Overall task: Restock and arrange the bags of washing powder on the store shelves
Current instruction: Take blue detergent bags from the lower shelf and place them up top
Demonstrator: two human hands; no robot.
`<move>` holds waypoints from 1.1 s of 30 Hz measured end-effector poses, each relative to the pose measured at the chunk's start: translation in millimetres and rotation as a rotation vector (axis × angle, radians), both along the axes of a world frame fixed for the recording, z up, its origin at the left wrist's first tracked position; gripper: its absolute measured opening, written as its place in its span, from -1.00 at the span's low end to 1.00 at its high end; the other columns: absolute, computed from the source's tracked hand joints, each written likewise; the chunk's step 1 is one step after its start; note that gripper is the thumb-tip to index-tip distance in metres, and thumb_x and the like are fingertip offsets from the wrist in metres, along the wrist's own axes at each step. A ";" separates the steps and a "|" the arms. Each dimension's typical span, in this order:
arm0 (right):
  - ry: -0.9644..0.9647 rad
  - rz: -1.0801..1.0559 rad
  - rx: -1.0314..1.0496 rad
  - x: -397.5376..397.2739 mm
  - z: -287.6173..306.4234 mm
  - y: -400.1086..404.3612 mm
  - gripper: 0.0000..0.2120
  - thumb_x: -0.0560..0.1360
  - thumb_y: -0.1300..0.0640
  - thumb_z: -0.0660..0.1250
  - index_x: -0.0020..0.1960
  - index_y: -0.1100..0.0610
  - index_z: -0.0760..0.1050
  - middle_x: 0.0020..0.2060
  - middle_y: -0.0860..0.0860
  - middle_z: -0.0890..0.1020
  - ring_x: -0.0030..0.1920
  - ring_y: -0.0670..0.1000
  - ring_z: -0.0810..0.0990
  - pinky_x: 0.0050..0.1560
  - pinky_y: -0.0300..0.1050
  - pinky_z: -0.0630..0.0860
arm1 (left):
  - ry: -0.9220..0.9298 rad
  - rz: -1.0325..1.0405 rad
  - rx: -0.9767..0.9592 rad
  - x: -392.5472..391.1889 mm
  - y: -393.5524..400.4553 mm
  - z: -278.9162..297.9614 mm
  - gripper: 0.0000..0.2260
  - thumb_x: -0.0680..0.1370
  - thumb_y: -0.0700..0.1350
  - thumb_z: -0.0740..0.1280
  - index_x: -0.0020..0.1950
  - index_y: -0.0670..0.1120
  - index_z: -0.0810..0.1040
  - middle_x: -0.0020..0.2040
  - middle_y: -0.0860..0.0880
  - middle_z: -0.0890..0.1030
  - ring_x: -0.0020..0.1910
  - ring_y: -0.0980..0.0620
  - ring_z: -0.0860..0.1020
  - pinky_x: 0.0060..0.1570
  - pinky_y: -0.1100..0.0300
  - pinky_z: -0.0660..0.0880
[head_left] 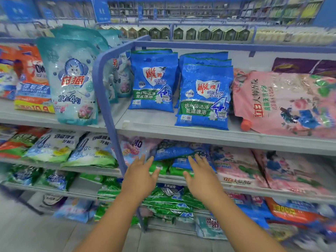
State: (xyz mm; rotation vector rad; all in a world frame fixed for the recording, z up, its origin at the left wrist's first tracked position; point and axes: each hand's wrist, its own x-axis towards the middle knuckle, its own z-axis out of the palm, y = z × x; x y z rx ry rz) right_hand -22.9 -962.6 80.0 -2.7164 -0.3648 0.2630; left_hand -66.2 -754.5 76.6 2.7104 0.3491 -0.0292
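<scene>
Right now both my hands reach toward the second shelf down, palms down, fingers straight and spread, holding nothing. My left hand (141,171) hovers in front of a glossy blue bag (174,151) lying flat and crumpled on a heap of green packets (160,168); whether its fingertips touch the plastic I cannot tell. My right hand (201,174) is just to the right of it, fingertips at the near edge of that same blue bag.

Up on the grey metal shelf (154,127) above, two rows of blue washing powder bags stand upright, shiny film with a green band across the lower half: the left row (152,80) sits farther back, the right row (205,96) nearer the shelf lip. To their right, a soft pink pouch (283,102) lies on its side with an orange screw cap (245,125) at its near corner. A rounded blue tube divider (103,99) curves down on the left of the blue bags; beyond it stands a tall pale teal bag with a cat picture (72,79), then orange bags (31,77) farther left.

On my level, white-and-green pillowy bags (72,148) lie to the left of the divider, and flat pink bags (240,166) to the right. Lower shelves hold wrinkled green packs (167,200).
</scene>
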 end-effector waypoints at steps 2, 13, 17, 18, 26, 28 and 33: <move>0.041 -0.038 -0.007 5.5 -10.5 -7.3 -0.37 0.67 -0.16 0.09 0.65 -0.01 -0.02 0.65 0.01 -0.07 0.64 0.11 -0.11 0.61 0.12 0.01 | 0.008 0.026 -0.070 6.0 -5.7 -8.0 -0.44 0.66 0.16 0.20 0.62 0.03 0.21 0.64 -0.09 0.16 0.62 -0.10 0.12 0.54 -0.05 0.19; 0.222 -0.261 -0.030 60.1 -52.0 0.8 -0.37 0.67 -0.15 0.10 0.65 0.05 0.01 0.64 0.09 0.01 0.62 0.18 0.00 0.58 0.09 0.13 | 0.078 0.105 -0.267 88.4 -1.3 -50.8 -0.54 0.63 0.14 0.25 0.44 -0.10 0.44 0.31 -0.19 0.58 0.26 -0.23 0.55 0.20 -0.03 0.53; 0.299 -0.404 -0.035 87.5 -62.6 5.8 -0.37 0.66 -0.19 0.10 0.61 0.10 0.11 0.59 0.17 0.13 0.57 0.21 0.17 0.49 0.08 0.31 | 0.143 0.130 -0.320 127.7 9.8 -58.1 -0.61 0.65 0.08 0.24 0.28 -0.21 0.52 0.21 -0.27 0.64 0.21 -0.24 0.59 0.12 0.02 0.50; 0.310 -0.439 -0.038 94.6 -64.9 7.1 -0.36 0.66 -0.20 0.10 0.60 0.14 0.13 0.57 0.20 0.17 0.54 0.22 0.23 0.44 0.06 0.36 | 0.184 0.138 -0.314 136.1 12.0 -60.5 -0.58 0.66 0.09 0.22 0.33 -0.21 0.49 0.25 -0.27 0.62 0.25 -0.24 0.58 0.14 0.02 0.49; 0.390 -0.668 -0.019 135.2 -82.5 7.0 -0.11 0.51 -0.46 0.10 0.62 0.12 0.06 0.59 0.17 0.19 0.57 0.26 0.13 0.43 0.11 0.32 | 0.179 0.213 -0.612 173.1 16.1 -81.4 -0.69 0.65 0.04 0.26 0.21 -0.16 0.59 0.27 -0.21 0.62 0.28 -0.16 0.55 0.08 0.16 0.37; 0.388 -0.676 -0.011 139.3 -84.4 0.9 -0.16 0.50 -0.45 0.13 0.56 0.11 0.18 0.54 0.17 0.29 0.55 0.28 0.18 0.39 0.15 0.33 | 0.190 0.238 -0.615 173.0 10.2 -80.3 -0.72 0.66 -0.04 0.24 0.21 -0.21 0.58 0.28 -0.25 0.60 0.29 -0.16 0.54 0.02 0.18 0.34; 0.355 -0.622 -0.016 144.8 -85.4 -21.7 -0.18 0.44 -0.38 0.30 0.55 0.04 0.23 0.45 0.14 0.45 0.39 0.22 0.46 0.35 0.07 0.46 | 0.163 0.396 -0.662 161.6 -1.4 -84.7 -0.65 0.58 0.01 0.39 0.24 -0.20 0.56 0.11 -0.21 0.64 0.11 -0.15 0.63 -0.10 0.21 0.41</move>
